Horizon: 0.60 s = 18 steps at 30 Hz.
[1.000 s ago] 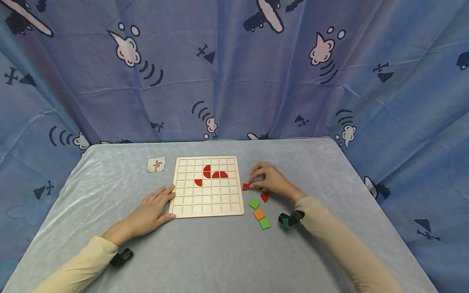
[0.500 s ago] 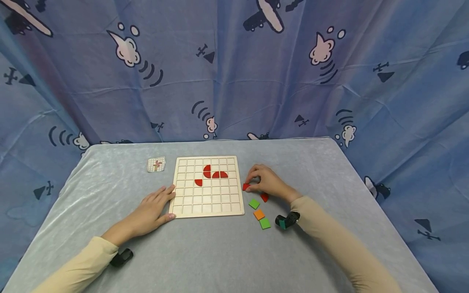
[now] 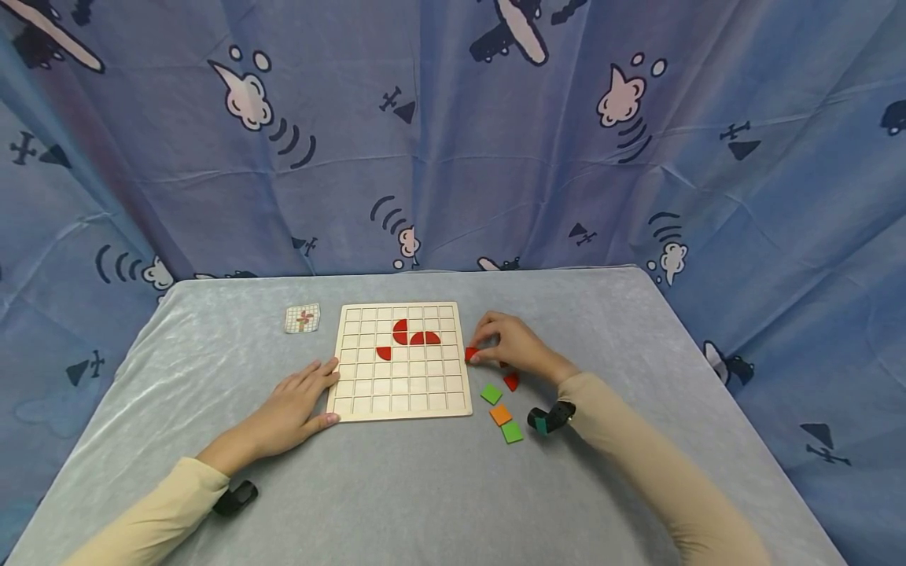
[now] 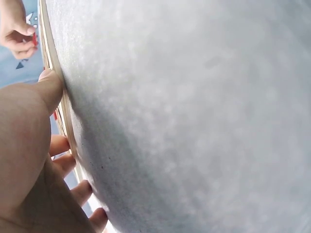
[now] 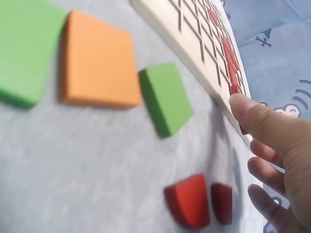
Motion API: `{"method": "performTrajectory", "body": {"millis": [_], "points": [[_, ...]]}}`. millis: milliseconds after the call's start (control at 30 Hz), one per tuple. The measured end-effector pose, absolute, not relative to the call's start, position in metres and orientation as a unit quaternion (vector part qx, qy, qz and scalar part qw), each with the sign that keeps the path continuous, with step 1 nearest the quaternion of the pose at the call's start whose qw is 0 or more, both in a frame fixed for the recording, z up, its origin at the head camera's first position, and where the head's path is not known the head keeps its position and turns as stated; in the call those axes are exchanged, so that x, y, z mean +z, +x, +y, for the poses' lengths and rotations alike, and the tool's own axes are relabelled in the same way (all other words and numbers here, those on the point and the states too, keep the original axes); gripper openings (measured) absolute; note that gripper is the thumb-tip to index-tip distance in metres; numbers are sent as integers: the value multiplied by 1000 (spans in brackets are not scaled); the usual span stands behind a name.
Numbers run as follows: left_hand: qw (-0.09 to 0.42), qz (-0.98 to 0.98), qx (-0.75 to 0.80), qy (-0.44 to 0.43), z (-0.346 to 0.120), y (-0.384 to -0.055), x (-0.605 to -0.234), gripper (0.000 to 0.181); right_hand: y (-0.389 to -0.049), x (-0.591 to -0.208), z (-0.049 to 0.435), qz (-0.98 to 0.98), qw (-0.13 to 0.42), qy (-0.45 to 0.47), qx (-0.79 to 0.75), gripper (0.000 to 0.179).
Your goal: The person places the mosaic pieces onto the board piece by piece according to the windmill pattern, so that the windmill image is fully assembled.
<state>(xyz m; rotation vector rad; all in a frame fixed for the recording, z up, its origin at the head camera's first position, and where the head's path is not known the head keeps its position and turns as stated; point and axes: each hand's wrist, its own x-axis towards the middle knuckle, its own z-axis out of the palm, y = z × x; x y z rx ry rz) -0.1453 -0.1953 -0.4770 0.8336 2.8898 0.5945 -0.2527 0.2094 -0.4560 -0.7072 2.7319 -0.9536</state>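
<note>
My right hand (image 3: 520, 344) pinches a red quarter-circle tile (image 3: 470, 355) between thumb and fingers, just at the right edge of the wooden grid board (image 3: 418, 405). In the right wrist view the thumb covers part of that tile. My left hand (image 3: 292, 405) rests with extended fingers against the board's left edge; the left wrist view shows the thumb (image 4: 51, 90) and fingertips along that edge. Several red quarter-circle tiles sit in the grid, including a pair side by side (image 3: 425, 338) and a lone one (image 3: 384, 353).
Right of the board lie a red tile (image 3: 511, 381), another red tile (image 5: 222, 204) partly behind the right hand in the head view, two green squares (image 3: 491, 394) (image 3: 512, 431) and an orange square (image 3: 500, 414). A small pattern card (image 3: 302, 318) lies upper left. A curtain hangs behind.
My right hand has closed on the red tile beside the board and moved slightly left and away with it, lifting it to the board's edge. The left hand stays in place.
</note>
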Motion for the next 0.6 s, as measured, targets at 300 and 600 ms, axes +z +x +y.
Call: {"method": "performTrajectory", "body": {"millis": [300,600], "points": [[28,941,195,275,-195,-145,-476,65,-262,-453,181,906,84,-271,-313,15],[38,942,195,272,-195,-145,-476,65,-269,-452,147,899,70,-317,-294,18]]}}
